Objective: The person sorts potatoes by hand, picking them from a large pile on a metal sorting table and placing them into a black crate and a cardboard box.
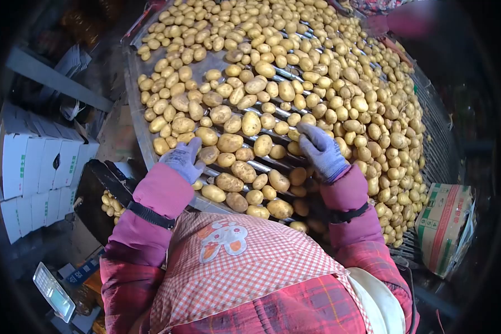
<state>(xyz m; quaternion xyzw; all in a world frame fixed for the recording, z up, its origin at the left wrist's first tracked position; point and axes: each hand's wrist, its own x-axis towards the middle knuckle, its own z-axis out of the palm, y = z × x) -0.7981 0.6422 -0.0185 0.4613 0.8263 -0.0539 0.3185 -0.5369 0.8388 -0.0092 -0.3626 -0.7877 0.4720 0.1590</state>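
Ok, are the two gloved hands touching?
Apart. The head view shows it plainly: potatoes and metal rollers fill the wide gap between the left hand and the right hand.

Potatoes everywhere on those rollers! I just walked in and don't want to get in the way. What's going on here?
A person in gloves is working over potatoes spread across metal rollers. The left hand is at the left edge of the spread, fingers apart; the right hand is among the potatoes, its grip unclear. They lie sparser between the hands and heaped to the right. Another person's sleeve shows at the far right.
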